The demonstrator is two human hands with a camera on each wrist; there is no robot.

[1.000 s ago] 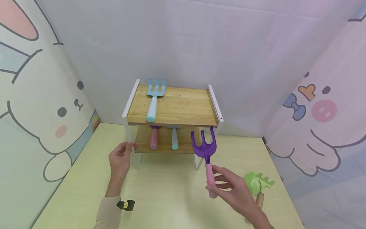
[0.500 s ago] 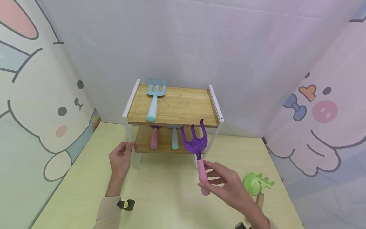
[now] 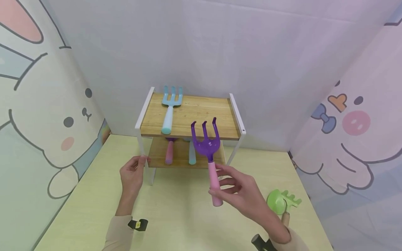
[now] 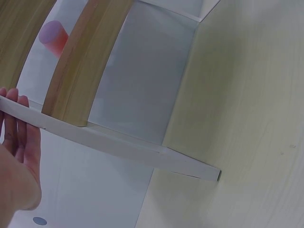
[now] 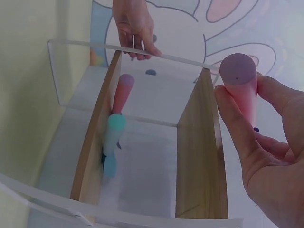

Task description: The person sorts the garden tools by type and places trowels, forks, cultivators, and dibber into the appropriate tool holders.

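- Biggest thing here is the pale backdrop cloth (image 3: pixel 207 52), with big cartoon animals printed on the side panels (image 3: pixel 56 139).
- Next up, the light yellowish table (image 3: pixel 176 223) everything stands on.
- Then the two-level rack (image 3: pixel 207 108): wood boards, white frame, standing upright toward the back of the table.
- Right hand (image 3: pixel 240 190): thumb and fingers clamped on the pink handle of a garden fork, out in front of the rack and a bit right of its middle.
- Left hand (image 3: pixel 132 174): thumb and fingertips pinching the rack's left white post, about level with the lower board.
- That purple fork (image 3: pixel 207 146) is up in the air, three prongs pointing up. From the head camera the prongs overlap the upper board; can't tell if they touch it.
- Light blue fork (image 3: pixel 171 103) lies on the left part of the upper board, handle toward the person.
- Green scoop (image 3: pixel 276 202) and green rake (image 3: pixel 291 198) sit side by side on the table off to the right, partly behind the right arm.
- Lower board: a pink handle (image 3: pixel 169 153) and a pale blue handle (image 3: pixel 192 153) next to each other, tool heads mostly hidden under the upper board.
- Smallest: a little black wrist mount (image 3: pixel 138 225) at the left sleeve.
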